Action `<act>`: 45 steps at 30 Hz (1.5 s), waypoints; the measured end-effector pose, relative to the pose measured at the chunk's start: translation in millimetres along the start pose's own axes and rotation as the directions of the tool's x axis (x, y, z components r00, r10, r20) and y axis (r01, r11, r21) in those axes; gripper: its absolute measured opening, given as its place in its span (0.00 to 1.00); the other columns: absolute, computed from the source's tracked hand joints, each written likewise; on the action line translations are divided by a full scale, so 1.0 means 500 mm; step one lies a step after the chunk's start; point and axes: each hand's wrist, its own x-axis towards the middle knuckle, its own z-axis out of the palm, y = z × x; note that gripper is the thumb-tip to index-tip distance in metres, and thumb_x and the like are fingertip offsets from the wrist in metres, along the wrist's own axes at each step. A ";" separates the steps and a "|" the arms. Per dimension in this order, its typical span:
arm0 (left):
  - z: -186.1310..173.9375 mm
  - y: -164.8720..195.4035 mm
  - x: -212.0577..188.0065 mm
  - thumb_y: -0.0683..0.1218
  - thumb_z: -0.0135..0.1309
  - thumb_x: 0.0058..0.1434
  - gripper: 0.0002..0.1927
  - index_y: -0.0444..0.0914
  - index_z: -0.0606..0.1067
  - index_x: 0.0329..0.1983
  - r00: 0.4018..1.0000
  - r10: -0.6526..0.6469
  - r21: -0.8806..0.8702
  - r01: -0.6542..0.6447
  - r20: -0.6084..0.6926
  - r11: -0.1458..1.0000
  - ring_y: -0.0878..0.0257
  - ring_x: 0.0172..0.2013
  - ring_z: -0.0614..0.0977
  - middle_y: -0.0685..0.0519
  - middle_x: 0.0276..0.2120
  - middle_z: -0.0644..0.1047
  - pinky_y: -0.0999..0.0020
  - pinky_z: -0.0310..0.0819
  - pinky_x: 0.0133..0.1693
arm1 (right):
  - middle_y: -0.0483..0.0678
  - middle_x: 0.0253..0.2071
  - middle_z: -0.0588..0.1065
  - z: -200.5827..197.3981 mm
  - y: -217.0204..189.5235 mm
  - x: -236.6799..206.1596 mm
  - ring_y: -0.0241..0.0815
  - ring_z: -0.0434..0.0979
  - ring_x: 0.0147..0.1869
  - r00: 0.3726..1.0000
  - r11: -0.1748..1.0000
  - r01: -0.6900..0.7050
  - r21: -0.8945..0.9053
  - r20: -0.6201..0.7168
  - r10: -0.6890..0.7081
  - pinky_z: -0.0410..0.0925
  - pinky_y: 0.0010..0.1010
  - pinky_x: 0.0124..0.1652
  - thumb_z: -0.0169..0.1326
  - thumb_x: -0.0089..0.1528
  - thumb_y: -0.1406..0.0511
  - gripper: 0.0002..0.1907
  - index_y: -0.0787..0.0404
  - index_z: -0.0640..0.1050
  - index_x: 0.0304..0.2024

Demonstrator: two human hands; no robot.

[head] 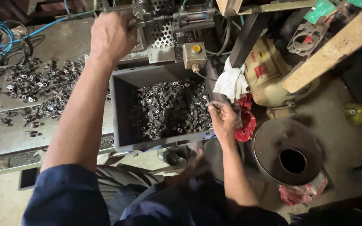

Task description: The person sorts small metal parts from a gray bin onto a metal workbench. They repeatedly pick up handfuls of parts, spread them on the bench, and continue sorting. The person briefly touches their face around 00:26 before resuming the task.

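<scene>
My left hand (110,35) reaches far forward and is closed on a part of the machine (164,19) at the top, near its perforated metal plate. My right hand (223,119) rests at the right rim of a grey bin (120,113) and pinches one small metal part (208,101) between its fingers. The bin is filled with several small dark metal parts (168,109). More of the same metal parts (42,88) lie scattered on the metal worktable (5,138) at the left.
A yellow push-button box (195,53) hangs above the bin. White and red rags (237,96) lie right of it. A round metal funnel-like lid (288,150) stands on the floor at the right. Blue hoses (1,37) run at the far left, a wooden beam (332,46) at top right.
</scene>
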 end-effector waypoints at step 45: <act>0.086 -0.035 0.078 0.45 0.56 0.59 0.08 0.35 0.82 0.35 0.989 -0.067 0.050 0.060 0.134 0.997 0.39 0.37 0.83 0.34 0.34 0.81 0.48 0.78 0.42 | 0.43 0.36 0.81 0.028 -0.051 0.011 0.26 0.73 0.34 0.999 0.945 0.045 -0.325 -0.007 -0.050 0.69 0.20 0.35 0.61 0.64 0.68 0.09 0.64 0.81 0.46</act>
